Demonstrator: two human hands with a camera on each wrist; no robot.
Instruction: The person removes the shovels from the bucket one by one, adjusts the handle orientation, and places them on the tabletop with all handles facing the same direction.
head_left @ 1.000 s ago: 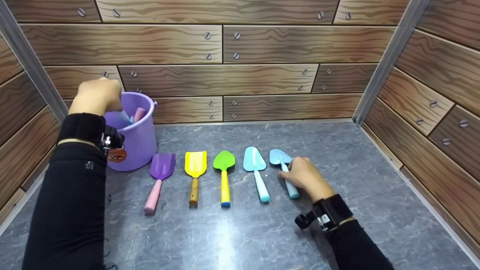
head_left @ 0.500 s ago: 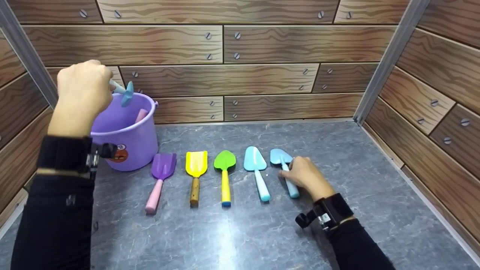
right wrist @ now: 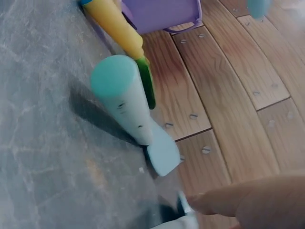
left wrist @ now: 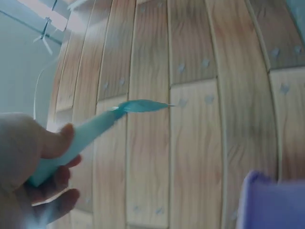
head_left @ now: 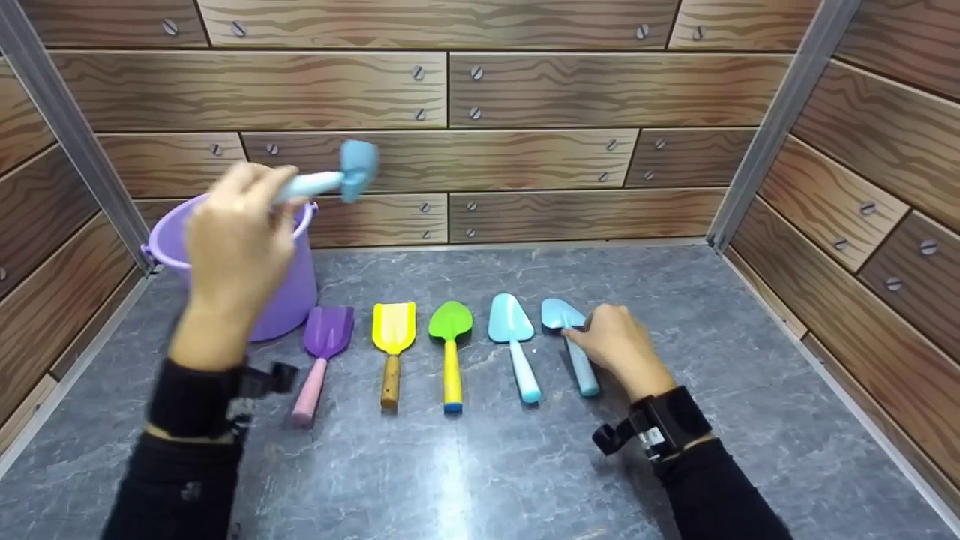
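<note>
My left hand [head_left: 240,247] grips a light blue toy trowel [head_left: 358,171] by its handle, raised in front of the purple bucket [head_left: 289,300]. In the left wrist view the blade of this trowel [left wrist: 143,105] is seen almost edge-on. At the right end of a row of toy shovels, my right hand [head_left: 619,349] rests beside a second light blue trowel [head_left: 581,367] lying on the floor. Its thumb touches near the trowel's neck, while the handle lies uncovered. Immediately left is another light blue trowel [head_left: 511,322]. The inside of the bucket is mostly hidden by my left hand.
A purple shovel with a pink handle [head_left: 307,390], a yellow shovel [head_left: 393,330] and a green trowel with a yellow handle [head_left: 451,367] continue the row leftward on the grey marbled floor [head_left: 375,487]. Wood-patterned walls [head_left: 525,90] enclose the back and sides.
My left hand has lifted the light blue trowel out of the bucket and swung it rightward. My right hand, earlier over the other trowel's handle, has shifted slightly off it.
</note>
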